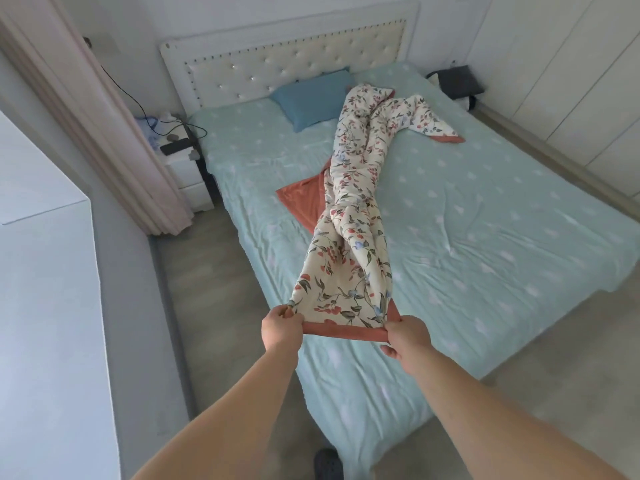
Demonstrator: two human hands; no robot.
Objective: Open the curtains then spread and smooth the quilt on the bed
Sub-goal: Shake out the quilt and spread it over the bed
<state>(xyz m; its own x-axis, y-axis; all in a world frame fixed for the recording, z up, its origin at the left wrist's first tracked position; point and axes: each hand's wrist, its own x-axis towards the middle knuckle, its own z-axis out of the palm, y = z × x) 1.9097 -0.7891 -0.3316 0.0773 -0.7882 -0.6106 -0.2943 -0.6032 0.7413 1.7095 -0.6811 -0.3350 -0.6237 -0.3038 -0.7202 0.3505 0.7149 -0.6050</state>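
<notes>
A floral quilt (360, 188) with a rust-red backing lies bunched in a long twisted strip down the middle of the bed (485, 220), which has a pale green sheet. My left hand (281, 325) pinches the quilt's near edge at its left corner. My right hand (403, 337) grips the same red-bordered edge at the right. The edge is stretched between both hands above the bed's foot corner. A pink curtain (104, 133) hangs gathered at the left.
A blue pillow (311, 98) lies by the white tufted headboard (287, 64). A cluttered white nightstand (180, 157) stands left of the bed. White wardrobe doors (571, 81) line the right wall, with a dark bag (457, 81) nearby. A dark shoe (327, 464) shows below.
</notes>
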